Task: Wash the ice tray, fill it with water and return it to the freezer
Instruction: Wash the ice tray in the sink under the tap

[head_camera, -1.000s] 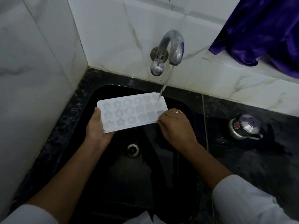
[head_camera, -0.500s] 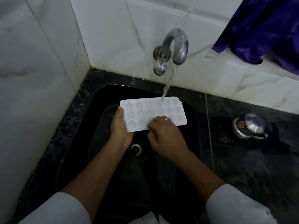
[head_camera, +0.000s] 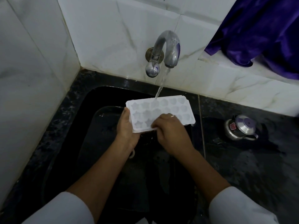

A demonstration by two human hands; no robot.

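Note:
A white ice tray [head_camera: 169, 107] with star-shaped cells is held level over the black sink [head_camera: 103, 97], under the running tap [head_camera: 168, 49]. The water stream [head_camera: 160, 88] lands on the tray's far edge near the middle. My left hand [head_camera: 127, 131] grips the tray's left end, thumb on top. My right hand [head_camera: 171, 133] lies on the tray's near side, fingers bent down onto the cells; a ring shows on one finger.
A small steel kettle [head_camera: 241, 128] stands on the wet black counter to the right. Purple cloth [head_camera: 262, 29] hangs at the upper right over the tiled ledge. White marble walls close the left and back. The sink drain [head_camera: 131, 155] lies below my left wrist.
The tray has shifted right, so the stream now hits its middle instead of its right end. My right hand has moved left over the cells from the tray's right edge.

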